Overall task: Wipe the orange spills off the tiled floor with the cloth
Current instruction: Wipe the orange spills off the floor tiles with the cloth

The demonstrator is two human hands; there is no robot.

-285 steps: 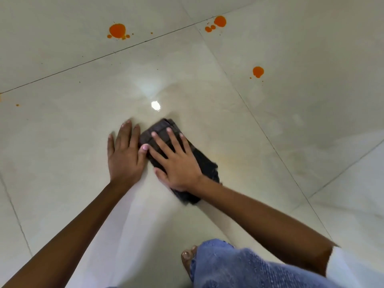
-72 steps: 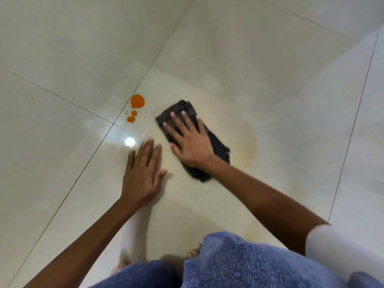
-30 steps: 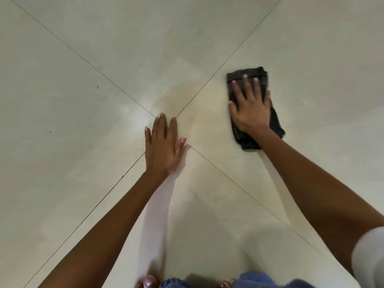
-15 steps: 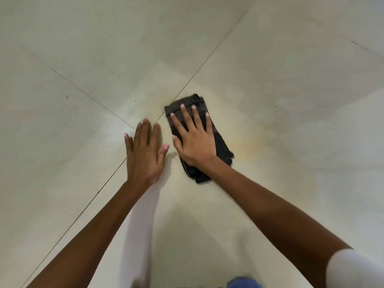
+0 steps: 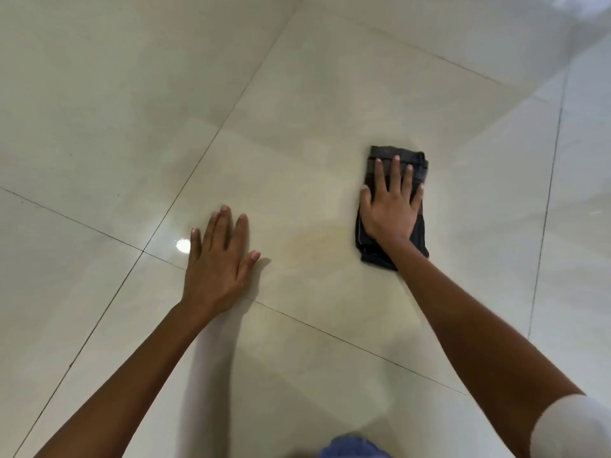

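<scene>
Under the flat palm of the right hand [image 5: 390, 206] lies the dark folded cloth [image 5: 417, 236], pressed to the tiled floor [image 5: 99, 110] with fingers spread, not curled around it. Well to that hand's left, the left hand [image 5: 218, 262] rests open on bare tile, holding nothing. Between them a faint yellowish smear [image 5: 314, 233] shows; the cloth's edges look blurred.

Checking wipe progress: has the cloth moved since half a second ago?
Yes. The cloth under the right hand has slid right, away from the grout line it lay against and from the planted left hand.
</scene>
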